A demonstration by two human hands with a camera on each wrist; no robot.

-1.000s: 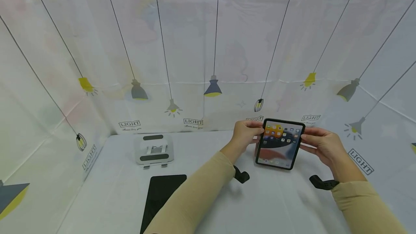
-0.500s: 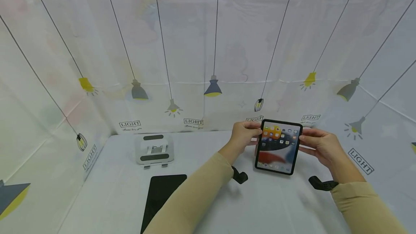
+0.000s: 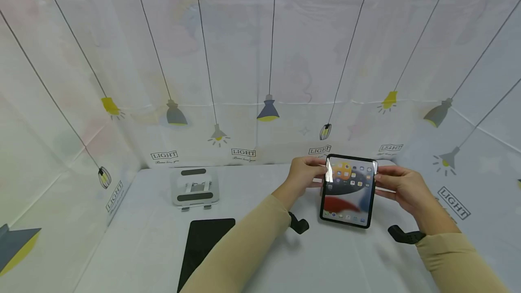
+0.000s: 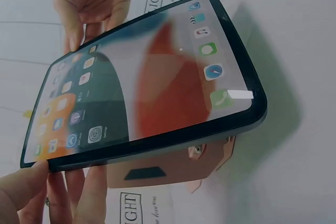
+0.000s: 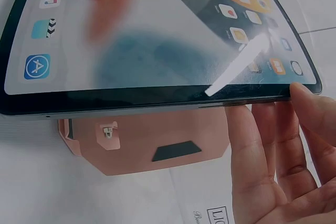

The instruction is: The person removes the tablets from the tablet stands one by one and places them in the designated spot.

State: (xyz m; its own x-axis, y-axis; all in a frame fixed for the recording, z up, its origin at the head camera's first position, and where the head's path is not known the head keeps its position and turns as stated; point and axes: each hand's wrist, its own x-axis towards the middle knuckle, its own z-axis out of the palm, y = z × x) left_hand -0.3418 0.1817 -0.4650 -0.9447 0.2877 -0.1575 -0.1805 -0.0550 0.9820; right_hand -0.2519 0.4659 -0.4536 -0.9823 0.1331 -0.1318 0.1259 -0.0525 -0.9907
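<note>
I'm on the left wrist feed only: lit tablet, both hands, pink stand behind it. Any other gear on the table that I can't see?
Observer: Yes. The head view shows a grey stand with dark strips, off to the person's left of the lit tablet.

Operator: Anything closer to the person than that?

Observer: A black tablet, partly hidden by the left sleeve.
</note>
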